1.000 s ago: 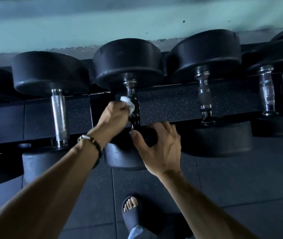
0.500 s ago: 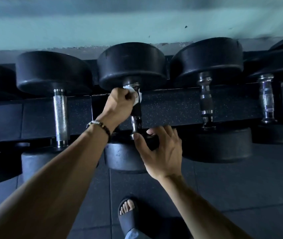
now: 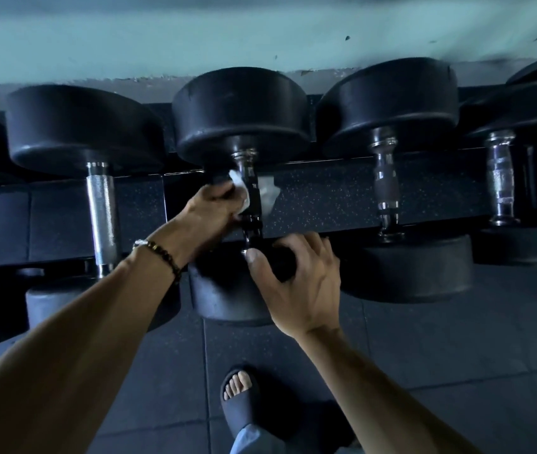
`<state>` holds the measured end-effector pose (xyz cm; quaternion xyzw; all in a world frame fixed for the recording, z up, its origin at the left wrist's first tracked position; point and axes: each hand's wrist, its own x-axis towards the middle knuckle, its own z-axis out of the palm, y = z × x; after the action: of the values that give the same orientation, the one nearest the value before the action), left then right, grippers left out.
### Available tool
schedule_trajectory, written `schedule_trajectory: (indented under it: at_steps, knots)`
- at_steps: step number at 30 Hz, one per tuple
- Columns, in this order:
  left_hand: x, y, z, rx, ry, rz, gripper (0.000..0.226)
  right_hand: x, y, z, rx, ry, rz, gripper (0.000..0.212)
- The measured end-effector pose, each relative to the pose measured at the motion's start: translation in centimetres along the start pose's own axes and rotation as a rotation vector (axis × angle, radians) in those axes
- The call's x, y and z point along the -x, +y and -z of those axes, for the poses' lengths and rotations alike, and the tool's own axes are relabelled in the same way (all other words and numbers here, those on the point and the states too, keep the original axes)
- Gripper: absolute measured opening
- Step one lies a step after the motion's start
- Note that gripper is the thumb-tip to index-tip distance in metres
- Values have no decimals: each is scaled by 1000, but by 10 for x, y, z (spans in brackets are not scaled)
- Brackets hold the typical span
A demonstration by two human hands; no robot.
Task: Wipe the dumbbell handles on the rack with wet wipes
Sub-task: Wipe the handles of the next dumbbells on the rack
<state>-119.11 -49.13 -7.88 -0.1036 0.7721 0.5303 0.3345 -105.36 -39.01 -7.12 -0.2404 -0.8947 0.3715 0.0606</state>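
1. Your left hand [image 3: 214,204] grips the wet wipe [image 3: 241,191] around the middle handle [image 3: 250,191]; it slid back down from the top.
2. Your right hand [image 3: 300,283] holds the near weight head [image 3: 228,290].
3. This handle seems nearly done; the others wait.

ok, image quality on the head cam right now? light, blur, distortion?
Head view: dim with a blue cast, so the black heads of the dumbbell being wiped lose detail; small glints on the chrome handle to its left; the wet wipe in the left hand is slightly smeared, the right hand fairly sharp; wide-angle bowing along the wall edge and rack.
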Motion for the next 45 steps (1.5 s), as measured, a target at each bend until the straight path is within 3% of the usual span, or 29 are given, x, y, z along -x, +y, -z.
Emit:
schedule_trajectory:
  at_steps: [2,4,8,9,12,14,19,25,31,34,36,39,42,45]
  knots:
    - [11,-7,12,-152,-137,41,17,0,-3,1,-9,-17,-14,54]
    - [10,0,14,-81,-234,69,22,0,-2,2,-8,-23,-27,53]
    - [-6,16,4,288,-100,83,22,0,-3,2,-12,-10,-23,51]
    - [-7,15,5,320,-127,94,21,0,-3,2,-15,-18,-28,53]
    - [-2,-1,18,42,-405,152,12,0,-3,3,4,-52,-40,56]
    - [0,-7,24,-39,-468,167,11,-1,-5,4,9,-51,-40,56]
    - [-8,2,15,216,-260,47,19,1,-2,2,3,-12,-20,51]
    - [4,-9,25,137,-451,165,22,0,-4,1,0,-7,-21,51]
    - [-19,15,22,448,-274,21,26,0,0,0,-7,15,-5,50]
    - [-5,-1,22,293,-428,39,37,0,0,0,4,8,2,49]
    - [8,-9,23,186,-505,104,27,0,-2,1,3,4,-3,49]
    - [-3,1,24,216,-441,87,15,0,-2,1,17,4,-5,47]
    - [-24,11,23,280,-318,8,18,0,-1,1,4,2,-1,49]
    - [-18,2,21,199,-379,-31,20,0,2,1,19,-2,8,49]
